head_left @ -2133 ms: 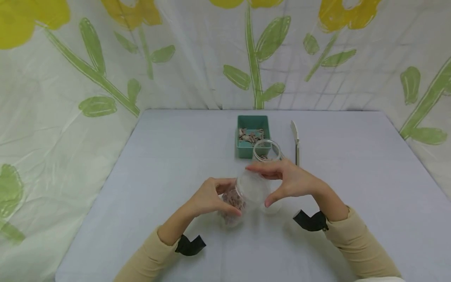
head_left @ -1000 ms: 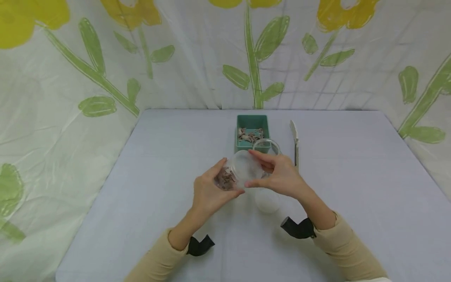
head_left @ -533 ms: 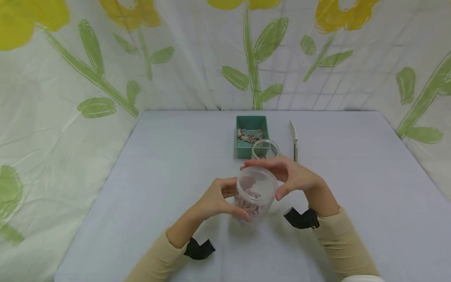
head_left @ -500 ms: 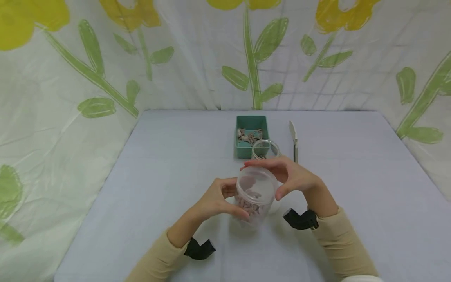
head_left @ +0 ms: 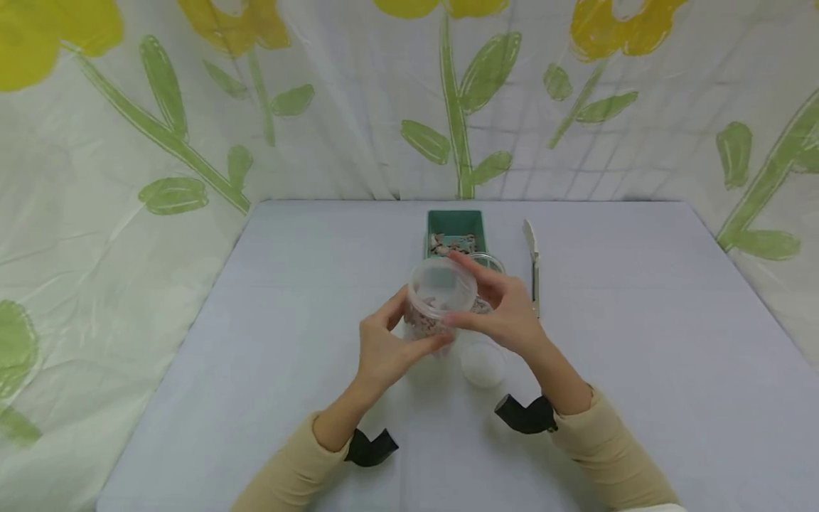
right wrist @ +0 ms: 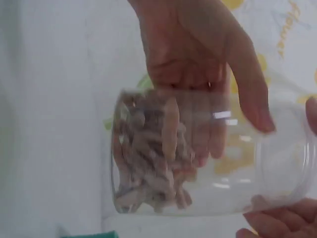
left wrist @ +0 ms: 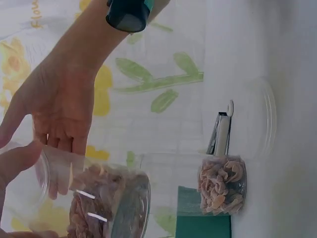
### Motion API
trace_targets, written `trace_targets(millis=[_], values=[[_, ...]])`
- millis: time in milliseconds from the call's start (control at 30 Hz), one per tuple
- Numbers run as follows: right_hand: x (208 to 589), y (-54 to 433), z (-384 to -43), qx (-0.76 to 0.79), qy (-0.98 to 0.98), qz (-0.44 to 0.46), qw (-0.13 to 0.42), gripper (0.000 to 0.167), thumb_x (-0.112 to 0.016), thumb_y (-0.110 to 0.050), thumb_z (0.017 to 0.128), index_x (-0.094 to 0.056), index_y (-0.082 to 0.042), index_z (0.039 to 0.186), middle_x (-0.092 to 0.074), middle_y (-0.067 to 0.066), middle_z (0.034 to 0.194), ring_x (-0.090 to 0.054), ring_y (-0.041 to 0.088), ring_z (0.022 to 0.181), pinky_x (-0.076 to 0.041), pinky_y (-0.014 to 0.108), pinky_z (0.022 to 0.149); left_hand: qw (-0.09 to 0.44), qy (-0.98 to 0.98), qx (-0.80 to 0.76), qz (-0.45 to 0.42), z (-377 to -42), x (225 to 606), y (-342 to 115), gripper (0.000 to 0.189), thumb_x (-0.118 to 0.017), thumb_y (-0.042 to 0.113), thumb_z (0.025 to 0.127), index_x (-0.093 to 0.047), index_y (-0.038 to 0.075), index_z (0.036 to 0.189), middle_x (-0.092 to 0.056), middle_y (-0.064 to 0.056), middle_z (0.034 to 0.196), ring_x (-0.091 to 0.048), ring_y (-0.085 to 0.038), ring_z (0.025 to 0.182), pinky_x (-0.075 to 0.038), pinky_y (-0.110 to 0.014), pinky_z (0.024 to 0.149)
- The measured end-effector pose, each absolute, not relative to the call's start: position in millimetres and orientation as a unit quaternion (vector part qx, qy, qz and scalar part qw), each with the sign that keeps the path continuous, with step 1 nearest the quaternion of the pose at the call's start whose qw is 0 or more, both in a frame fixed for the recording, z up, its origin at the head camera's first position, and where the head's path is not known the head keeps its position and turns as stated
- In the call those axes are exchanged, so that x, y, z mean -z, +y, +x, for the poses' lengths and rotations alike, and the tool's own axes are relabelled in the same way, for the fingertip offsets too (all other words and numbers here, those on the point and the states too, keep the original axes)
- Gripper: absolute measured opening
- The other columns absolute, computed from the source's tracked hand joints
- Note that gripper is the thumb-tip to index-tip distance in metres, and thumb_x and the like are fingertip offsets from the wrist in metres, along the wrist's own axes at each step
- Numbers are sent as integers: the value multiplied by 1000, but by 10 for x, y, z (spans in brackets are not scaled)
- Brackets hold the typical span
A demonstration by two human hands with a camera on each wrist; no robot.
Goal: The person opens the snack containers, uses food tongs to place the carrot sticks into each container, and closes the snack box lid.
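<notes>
A clear plastic jar [head_left: 422, 316], part filled with brownish-pink strips, is held above the table in both hands. My left hand [head_left: 384, 348] grips its side, thumb in front and fingers behind. My right hand [head_left: 512, 313] spans the top rim, thumb on the near edge and fingertips at the far edge. In the right wrist view the strips [right wrist: 153, 148] lie at the jar's base. Whether a lid covers the jar's translucent round top, I cannot tell. Below the hands a translucent round lid [head_left: 483, 365] lies on the table.
Behind the right hand stands a second clear jar holding similar strips [left wrist: 223, 183]. A green rectangular box [head_left: 454, 219] with loose strips is at the back. To its right lies a slim metal utensil with a white end [head_left: 534, 263], kind unclear.
Both hands have lifted the jar away from the body and slightly left since half a second ago. The right hand has moved in closer around the rim. The round lid on the table shows more fully.
</notes>
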State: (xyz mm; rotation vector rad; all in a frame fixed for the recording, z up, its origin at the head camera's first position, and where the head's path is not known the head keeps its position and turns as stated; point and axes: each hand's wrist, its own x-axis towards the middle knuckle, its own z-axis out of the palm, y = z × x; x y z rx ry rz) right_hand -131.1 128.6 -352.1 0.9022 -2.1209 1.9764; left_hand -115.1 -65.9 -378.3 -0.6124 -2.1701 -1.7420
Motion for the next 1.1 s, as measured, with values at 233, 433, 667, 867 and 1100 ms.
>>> trace_targets(millis=[233, 433, 667, 867, 1100], values=[[3474, 1292, -1276, -628, -718, 291, 67, 89, -74, -43, 83, -37, 9, 144, -38, 22, 149, -42, 20, 135, -38, 30, 106, 146, -745, 620, -201, -1196, 3738, -703, 72, -88, 0, 65, -58, -4, 130, -66, -17, 120, -62, -27, 112, -48, -41, 97], [3513, 1424, -1423, -664, -628, 404, -12, 82, -76, -34, 85, -37, 4, 146, -47, 1, 145, -47, 14, 129, -43, 29, 101, -31, -700, 667, -254, -1211, 3727, -812, 70, -88, 10, 69, -57, -10, 128, -63, -26, 120, -61, -34, 112, -49, -32, 95], [3588, 1361, -1439, -668, -626, 403, 3, 74, -78, -34, 83, -46, -6, 144, -51, -7, 141, -51, 13, 124, -45, 27, 97, -32, -691, 666, -280, -1214, 3772, -818, 70, -88, 21, 72, -57, -11, 126, -62, -29, 118, -61, -36, 111, -48, -35, 97], [3591, 1262, -1398, -666, -665, 337, 34, 84, -81, -35, 80, -43, 13, 138, -54, 6, 139, -56, 14, 116, -49, 28, 90, 8, -700, 664, -263, -1216, 3833, -791, 65, -87, 12, 72, -57, -12, 125, -64, -27, 116, -62, -37, 109, -50, -31, 93], [3582, 1207, -1379, -628, -715, 303, 56, 83, -82, -40, 76, -50, 8, 136, -54, 24, 135, -58, 30, 111, -52, 39, 85, 42, -714, 660, -231, -1182, 3843, -730, 58, -81, -9, 68, -58, -14, 121, -65, -27, 113, -64, -37, 106, -52, -31, 90]])
